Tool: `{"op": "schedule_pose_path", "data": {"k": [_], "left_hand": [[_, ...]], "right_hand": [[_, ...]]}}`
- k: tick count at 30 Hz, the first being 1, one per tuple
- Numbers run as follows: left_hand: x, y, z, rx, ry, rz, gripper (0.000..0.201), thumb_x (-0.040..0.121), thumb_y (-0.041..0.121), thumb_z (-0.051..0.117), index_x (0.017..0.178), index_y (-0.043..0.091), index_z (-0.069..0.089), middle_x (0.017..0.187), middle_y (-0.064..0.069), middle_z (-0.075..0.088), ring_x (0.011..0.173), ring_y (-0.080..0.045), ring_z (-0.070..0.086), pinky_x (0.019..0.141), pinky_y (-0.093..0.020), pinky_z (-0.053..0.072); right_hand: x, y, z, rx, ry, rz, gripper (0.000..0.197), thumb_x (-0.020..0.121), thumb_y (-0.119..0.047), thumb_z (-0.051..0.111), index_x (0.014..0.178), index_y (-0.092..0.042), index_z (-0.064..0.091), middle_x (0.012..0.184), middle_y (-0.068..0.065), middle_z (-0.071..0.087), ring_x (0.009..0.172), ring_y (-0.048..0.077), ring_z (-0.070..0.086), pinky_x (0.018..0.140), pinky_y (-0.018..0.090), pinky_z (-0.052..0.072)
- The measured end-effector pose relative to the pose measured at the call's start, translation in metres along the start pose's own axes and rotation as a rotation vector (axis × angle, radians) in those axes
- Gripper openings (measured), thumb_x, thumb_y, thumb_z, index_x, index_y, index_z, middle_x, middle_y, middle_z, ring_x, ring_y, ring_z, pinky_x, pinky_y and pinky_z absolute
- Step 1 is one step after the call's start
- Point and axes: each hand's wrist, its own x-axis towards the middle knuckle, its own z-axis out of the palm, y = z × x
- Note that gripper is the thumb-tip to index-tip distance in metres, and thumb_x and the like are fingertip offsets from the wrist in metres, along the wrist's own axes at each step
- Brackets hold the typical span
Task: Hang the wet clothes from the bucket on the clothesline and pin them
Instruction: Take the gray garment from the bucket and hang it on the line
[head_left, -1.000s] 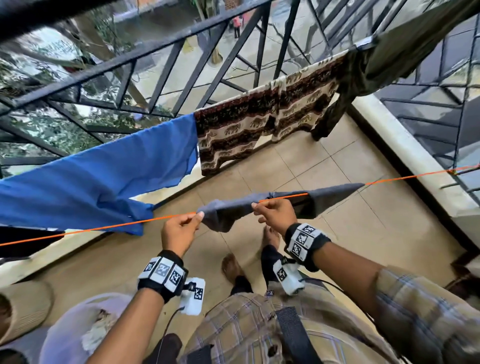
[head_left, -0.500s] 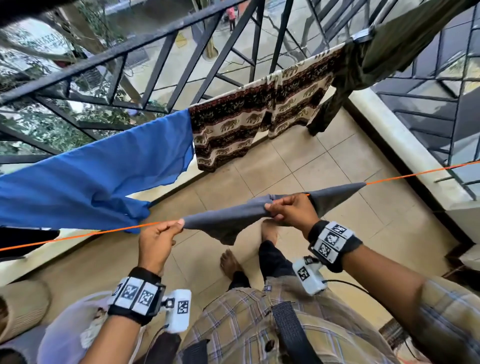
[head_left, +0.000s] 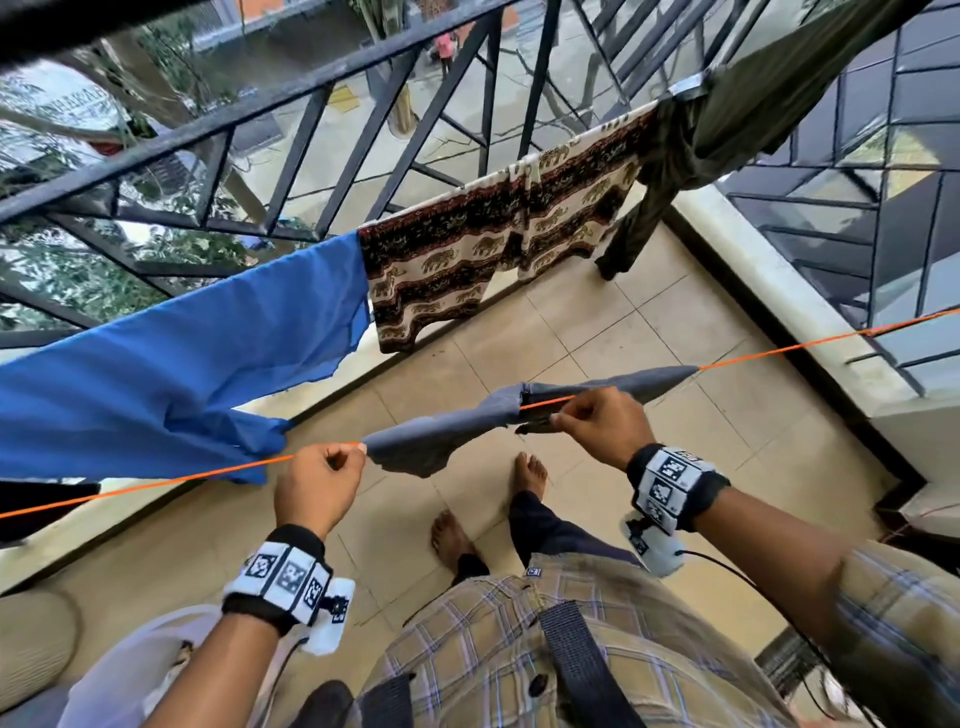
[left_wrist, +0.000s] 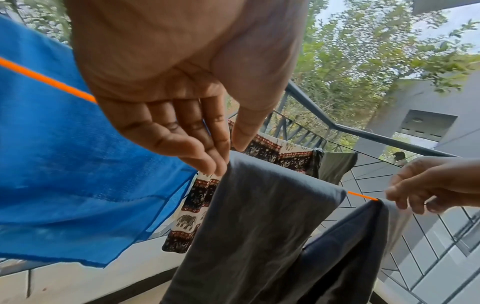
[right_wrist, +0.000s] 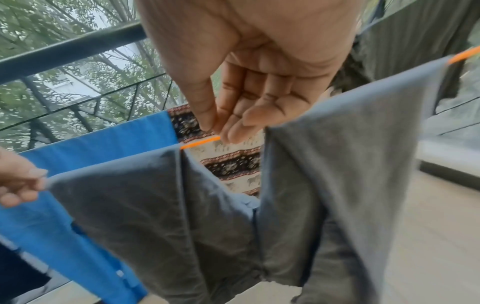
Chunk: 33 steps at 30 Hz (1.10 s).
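Balcony tiles lie under you, and the grey garment (head_left: 441, 439) hangs over the orange clothesline (head_left: 156, 483) between your hands. Your left hand (head_left: 317, 488) pinches its edge at the fingers (left_wrist: 215, 162); your right hand (head_left: 602, 423) pinches near the gap where line shows. Spread the cloth flat along the line before pinning. Only the wrist views show two hanging folds; no pin is visible. Beyond your fingers hangs a blue cloth (head_left: 156, 374).
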Motion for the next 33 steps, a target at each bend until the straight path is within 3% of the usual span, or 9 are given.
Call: {"op": "schedule_pose_path", "data": {"k": [7, 12, 15, 17, 21, 26, 28, 31, 33], "left_hand": [[-0.007, 0.029, 0.007, 0.29, -0.025, -0.001, 0.031, 0.088, 0.05, 0.058, 0.073, 0.024, 0.068, 0.084, -0.008, 0.069, 0.086, -0.035, 0.062, 0.069, -0.033, 0.046], [-0.018, 0.076, 0.02, 0.675, -0.001, -0.057, 0.035, 0.091, 0.05, 0.056, 0.099, 0.02, 0.07, 0.103, -0.016, 0.069, 0.1, -0.037, 0.064, 0.077, -0.038, 0.048], [-0.033, 0.109, 0.035, 0.767, 0.026, -0.067, 0.04, 0.093, 0.048, 0.054, 0.103, 0.012, 0.07, 0.104, -0.018, 0.069, 0.101, -0.039, 0.064, 0.077, -0.038, 0.049], [-0.041, 0.133, 0.054, 0.698, -0.035, 0.03, 0.036, 0.094, 0.046, 0.055, 0.1, 0.014, 0.071, 0.102, -0.017, 0.07, 0.099, -0.037, 0.064, 0.076, -0.036, 0.048], [-0.054, 0.168, 0.114, 0.15, -0.3, 0.241, 0.005, 0.09, 0.029, 0.068, 0.088, 0.03, 0.072, 0.088, 0.002, 0.074, 0.079, -0.013, 0.065, 0.067, -0.021, 0.045], [-0.051, 0.175, 0.199, -0.128, -0.531, 0.055, 0.042, 0.089, 0.033, 0.069, 0.128, 0.023, 0.058, 0.108, -0.002, 0.07, 0.093, -0.016, 0.066, 0.081, -0.028, 0.05], [-0.049, 0.179, 0.215, -0.213, -0.5, -0.012, 0.046, 0.082, 0.045, 0.071, 0.121, 0.024, 0.06, 0.103, 0.001, 0.07, 0.095, -0.02, 0.069, 0.077, -0.031, 0.05], [-0.049, 0.194, 0.221, -0.386, -0.431, -0.093, 0.006, 0.092, 0.025, 0.068, 0.091, 0.023, 0.062, 0.09, -0.002, 0.066, 0.087, -0.023, 0.068, 0.066, -0.029, 0.046], [-0.05, 0.199, 0.222, -0.47, -0.433, -0.16, 0.005, 0.095, 0.022, 0.063, 0.09, 0.021, 0.063, 0.092, -0.003, 0.067, 0.086, -0.019, 0.068, 0.065, -0.026, 0.044]], "right_hand": [[0.001, 0.103, -0.079, -0.039, 0.244, 0.026, 0.011, 0.08, -0.033, 0.077, 0.078, -0.022, 0.076, 0.073, -0.003, 0.072, 0.069, 0.015, 0.063, 0.064, 0.025, 0.039], [0.017, 0.149, -0.119, -0.085, 0.175, -0.031, 0.006, 0.079, -0.027, 0.078, 0.083, -0.027, 0.074, 0.073, -0.016, 0.065, 0.059, 0.001, 0.057, 0.064, 0.022, 0.042], [0.037, 0.166, -0.129, -0.072, 0.095, -0.137, 0.018, 0.076, -0.024, 0.081, 0.092, -0.026, 0.074, 0.077, -0.014, 0.064, 0.063, 0.007, 0.062, 0.069, 0.029, 0.052], [0.051, 0.173, -0.132, -0.102, 0.043, -0.221, 0.023, 0.074, -0.024, 0.082, 0.096, -0.025, 0.074, 0.077, -0.012, 0.064, 0.065, 0.01, 0.059, 0.071, 0.033, 0.053], [0.074, 0.171, -0.132, -0.243, -0.073, -0.374, 0.023, 0.077, -0.034, 0.077, 0.099, -0.027, 0.074, 0.088, -0.007, 0.063, 0.078, 0.015, 0.061, 0.07, 0.031, 0.05], [0.093, 0.161, -0.13, -0.417, -0.209, -0.459, 0.021, 0.084, -0.04, 0.067, 0.103, -0.032, 0.072, 0.101, -0.007, 0.063, 0.091, 0.016, 0.059, 0.07, 0.027, 0.044], [0.099, 0.161, -0.132, -0.406, -0.236, -0.479, 0.021, 0.084, -0.04, 0.068, 0.103, -0.031, 0.072, 0.101, -0.008, 0.065, 0.092, 0.015, 0.059, 0.071, 0.027, 0.044], [0.102, 0.163, -0.136, -0.335, -0.256, -0.466, 0.021, 0.084, -0.04, 0.07, 0.103, -0.031, 0.073, 0.099, -0.011, 0.07, 0.085, 0.009, 0.058, 0.072, 0.026, 0.044], [0.102, 0.166, -0.137, -0.262, -0.282, -0.441, 0.021, 0.082, -0.039, 0.073, 0.101, -0.031, 0.074, 0.094, -0.012, 0.073, 0.077, 0.006, 0.056, 0.073, 0.025, 0.046]]}}
